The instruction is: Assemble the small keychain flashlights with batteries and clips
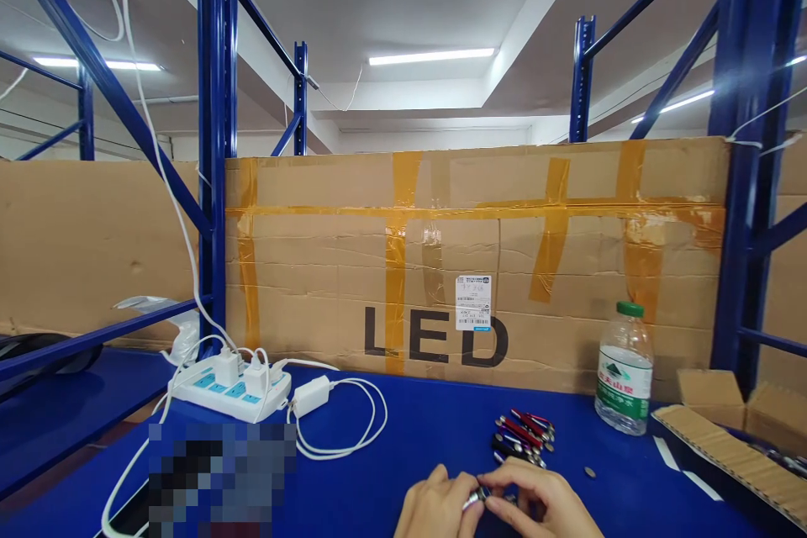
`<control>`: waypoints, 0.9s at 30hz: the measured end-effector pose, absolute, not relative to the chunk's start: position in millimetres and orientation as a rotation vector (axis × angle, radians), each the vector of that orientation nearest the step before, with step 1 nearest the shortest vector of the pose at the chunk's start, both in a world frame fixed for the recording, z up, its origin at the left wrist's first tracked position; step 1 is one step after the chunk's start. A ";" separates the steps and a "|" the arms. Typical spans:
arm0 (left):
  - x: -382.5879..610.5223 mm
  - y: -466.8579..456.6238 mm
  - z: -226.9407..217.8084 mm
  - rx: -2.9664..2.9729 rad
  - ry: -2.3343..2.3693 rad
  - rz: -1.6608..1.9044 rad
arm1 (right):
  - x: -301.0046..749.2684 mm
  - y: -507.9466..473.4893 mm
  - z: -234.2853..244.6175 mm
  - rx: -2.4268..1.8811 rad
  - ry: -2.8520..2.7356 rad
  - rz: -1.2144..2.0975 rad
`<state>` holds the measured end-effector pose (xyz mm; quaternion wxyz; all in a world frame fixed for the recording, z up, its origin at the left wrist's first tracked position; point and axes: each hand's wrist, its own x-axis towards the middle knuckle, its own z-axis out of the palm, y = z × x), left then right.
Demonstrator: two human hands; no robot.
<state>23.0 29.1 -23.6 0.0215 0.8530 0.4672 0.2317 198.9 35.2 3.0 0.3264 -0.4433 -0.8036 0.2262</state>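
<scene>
"What did you see on the left?"

"I saw a power strip (214, 402), then an adapter (312, 396) on the table (435, 412)."

"And the hands?"

"At the near edge, right of centre, the left hand (437, 504) pinched a silvery piece (474, 499); the right hand (547, 503) pinched its right end."

"Farther right?"

"Beyond the right hand I saw a pile of tubes (524, 435), then a disc (589, 472), a bottle (624, 374) and an open box (735, 462)."

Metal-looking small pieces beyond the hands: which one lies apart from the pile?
The round disc, right of the pile: it lies alone, while the others lie bunched together.
</scene>
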 end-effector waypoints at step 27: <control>23.0 20.7 -10.0 2.646 1.426 0.684 | 194.0 34.2 3.2 -1.032 -1.864 1.000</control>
